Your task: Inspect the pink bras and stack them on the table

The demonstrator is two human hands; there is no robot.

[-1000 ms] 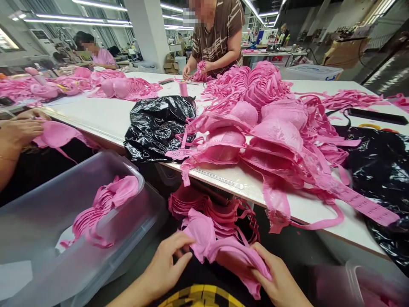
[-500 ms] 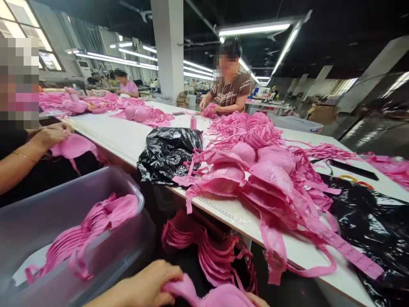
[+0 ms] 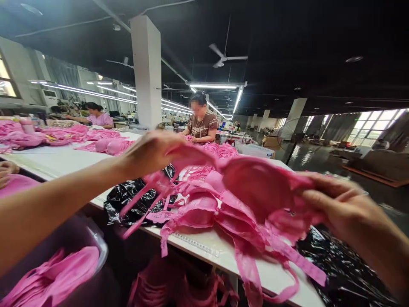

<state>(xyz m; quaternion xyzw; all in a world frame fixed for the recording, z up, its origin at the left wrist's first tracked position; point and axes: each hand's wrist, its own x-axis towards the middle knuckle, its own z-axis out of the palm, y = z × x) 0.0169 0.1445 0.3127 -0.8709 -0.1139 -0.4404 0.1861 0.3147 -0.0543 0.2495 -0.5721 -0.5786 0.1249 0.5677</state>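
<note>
A pink bra point(image 3: 258, 185) is stretched between my two hands, raised over the table with the hollow of a cup towards me. My left hand point(image 3: 156, 149) is closed on its left side, somewhat blurred. At the other end, my right hand point(image 3: 338, 202) pinches the bra's side between thumb and fingers. Below it, a pile of pink bras point(image 3: 198, 209) lies at the table's edge, straps and bands hanging over. Another stack of bras point(image 3: 153, 285) sits lower down, under the edge, in shadow.
A crumpled black plastic bag point(image 3: 124, 200) lies left of the pile, another black bag point(image 3: 338, 260) to the right. A plastic bin point(image 3: 96, 238) with bras stands lower left. Across the white table point(image 3: 51, 164) a person point(image 3: 203, 123) works; another person's hand point(image 3: 6, 170) shows at far left.
Both hands have risen from below the table edge, lifting the bra over the pile. The camera view has tilted up, showing more ceiling.
</note>
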